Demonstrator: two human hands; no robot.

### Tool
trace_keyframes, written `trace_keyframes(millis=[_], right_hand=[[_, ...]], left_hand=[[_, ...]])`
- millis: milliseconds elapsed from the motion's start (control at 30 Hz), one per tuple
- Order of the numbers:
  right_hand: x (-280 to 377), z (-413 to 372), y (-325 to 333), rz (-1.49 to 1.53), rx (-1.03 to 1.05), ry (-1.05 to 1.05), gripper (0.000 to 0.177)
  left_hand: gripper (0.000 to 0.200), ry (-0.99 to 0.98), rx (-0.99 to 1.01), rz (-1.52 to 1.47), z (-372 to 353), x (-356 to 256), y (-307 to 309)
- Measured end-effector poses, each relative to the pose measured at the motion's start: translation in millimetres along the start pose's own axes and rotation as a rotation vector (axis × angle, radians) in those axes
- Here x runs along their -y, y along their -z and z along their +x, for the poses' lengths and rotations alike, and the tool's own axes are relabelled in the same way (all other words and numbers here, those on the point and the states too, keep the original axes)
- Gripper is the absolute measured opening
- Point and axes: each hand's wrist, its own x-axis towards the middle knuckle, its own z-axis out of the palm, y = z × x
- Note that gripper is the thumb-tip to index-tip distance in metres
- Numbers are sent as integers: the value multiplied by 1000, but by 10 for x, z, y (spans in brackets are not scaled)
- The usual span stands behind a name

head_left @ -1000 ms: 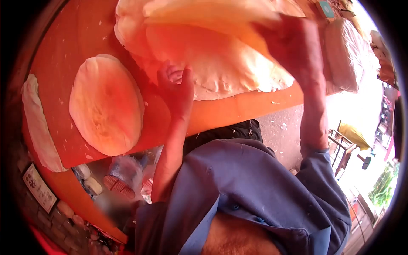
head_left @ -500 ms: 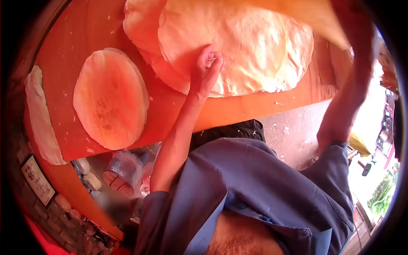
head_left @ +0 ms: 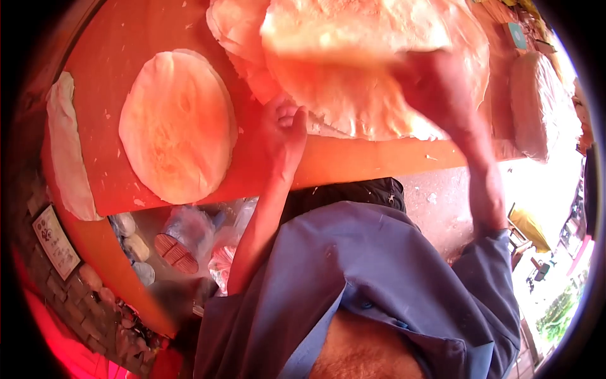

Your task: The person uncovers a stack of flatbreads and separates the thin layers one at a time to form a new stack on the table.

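Observation:
A stack of large flatbread sheets (head_left: pixel 379 101) lies on the orange tabletop (head_left: pixel 353 161). My left hand (head_left: pixel 287 123) is closed, its fingers curled and thumb raised, at the lower left edge of the stack. Whether it pinches anything there is hidden. My right hand (head_left: pixel 432 82), smeared by motion, is over the right part of the stack. Its fingers look wrapped round one end of a long, pale yellow, flat thing (head_left: pixel 341 58), too blurred to name. To the left lies a smaller oval flatbread (head_left: pixel 177 126).
A long dough strip (head_left: pixel 69 151) lies along the table's left end. On the right stands a plastic-wrapped pale bundle (head_left: pixel 533 104). A black bag (head_left: pixel 372 192) and plastic bags (head_left: pixel 189 234) are below the table edge. A framed sign (head_left: pixel 55 242) is at lower left.
My right hand has swept left and inward from the far right, bringing the pale flat thing over the stack. My left hand has shifted left and down to the stack's edge. The view has shifted slightly.

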Motion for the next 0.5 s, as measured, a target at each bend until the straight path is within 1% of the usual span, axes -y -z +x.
trace_keyframes(millis=[33, 67, 100, 133, 200, 233, 267, 300, 333, 400, 433, 467, 500], right_hand=[[-15, 51, 200, -3, -123, -40, 6], [-29, 107, 400, -74, -237, -59, 8], [75, 115, 586, -98, -332, -54, 8], [238, 78, 720, -124, -427, -46, 9], [492, -13, 691, -54, -269, -54, 8], [532, -14, 500, -36, -241, 10, 9], [535, -48, 256, 33, -166, -21, 11], [519, -70, 91, 125, -50, -57, 10], [401, -86, -190, 118, -86, -12, 5], [164, -37, -341, 62, 82, -104, 8], [79, 41, -235, -56, 55, -58, 10], [-8, 118, -26, -173, 32, -15, 12], [-112, 185, 331, -138, -78, -59, 15]], left_hand=[[34, 119, -32, -160, -16, -70, -50], [32, 231, -64, -323, 2, -105, -84], [28, 184, -17, -353, 35, -47, -79], [28, 183, -19, -357, 34, -32, -76], [24, 280, 16, -597, 60, -28, -72], [24, 280, 13, -602, 49, -60, -79], [21, 261, 22, -678, 36, -112, -94], [17, 242, 31, -754, 25, -131, -110], [17, 247, 27, -756, 13, -107, -124], [13, 385, 104, -761, 60, -63, -163], [17, 395, 112, -649, 87, -44, -175], [17, 396, 113, -650, 116, -46, -190], [16, 383, 140, -461, 123, -136, -214]])
